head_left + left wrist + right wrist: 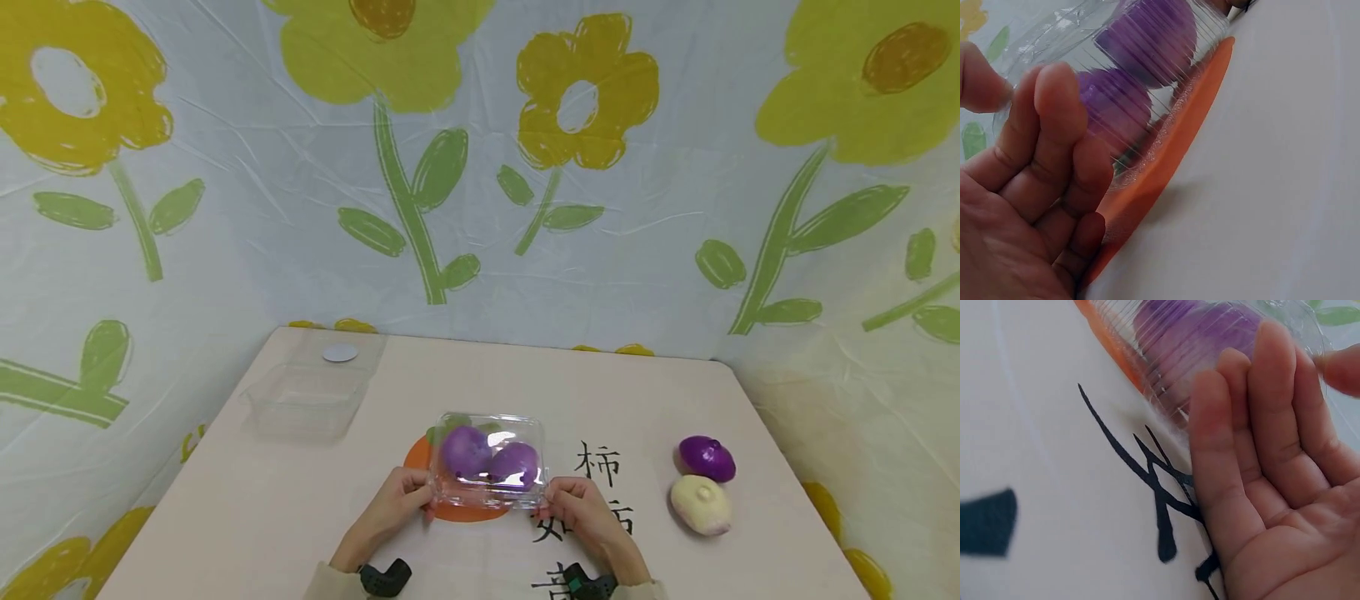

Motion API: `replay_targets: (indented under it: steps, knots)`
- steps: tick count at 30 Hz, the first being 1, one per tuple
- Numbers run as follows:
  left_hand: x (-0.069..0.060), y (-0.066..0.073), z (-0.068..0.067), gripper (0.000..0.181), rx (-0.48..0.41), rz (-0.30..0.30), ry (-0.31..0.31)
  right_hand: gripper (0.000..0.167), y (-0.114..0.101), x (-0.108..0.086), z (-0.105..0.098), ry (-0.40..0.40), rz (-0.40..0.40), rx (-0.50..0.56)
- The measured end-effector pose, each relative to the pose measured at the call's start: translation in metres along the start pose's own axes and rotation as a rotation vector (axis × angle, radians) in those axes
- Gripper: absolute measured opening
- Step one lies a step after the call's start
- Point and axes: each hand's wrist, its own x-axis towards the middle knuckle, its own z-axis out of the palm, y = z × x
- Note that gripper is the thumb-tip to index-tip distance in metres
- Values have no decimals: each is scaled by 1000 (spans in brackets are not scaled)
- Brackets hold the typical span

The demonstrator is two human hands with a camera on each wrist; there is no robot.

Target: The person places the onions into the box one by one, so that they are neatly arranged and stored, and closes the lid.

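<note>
Pinching the clear box (487,498) at its near corners — both hands (393,504) (588,510) narrowed.

This looks like a curtained-off booth; whether in a home or studio is unclear. Flower-printed cloth (637,275) rises behind the far edge of the pale surface (600,392) and flanks its left and right edges.
</note>
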Motion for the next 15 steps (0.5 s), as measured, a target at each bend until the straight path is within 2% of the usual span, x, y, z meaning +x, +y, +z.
replay_targets:
  steps: [7,12,15]
  knots:
    - [-1,-4,-2,21,-37,12,-11,21,-2,0,4,18,14,-41]
    - [0,-4,-5,21,-81,23,-69,21,-5,1,6,53,55,-86]
    - [1,-2,-7,22,-107,3,-97,23,-5,2,9,101,94,-131]
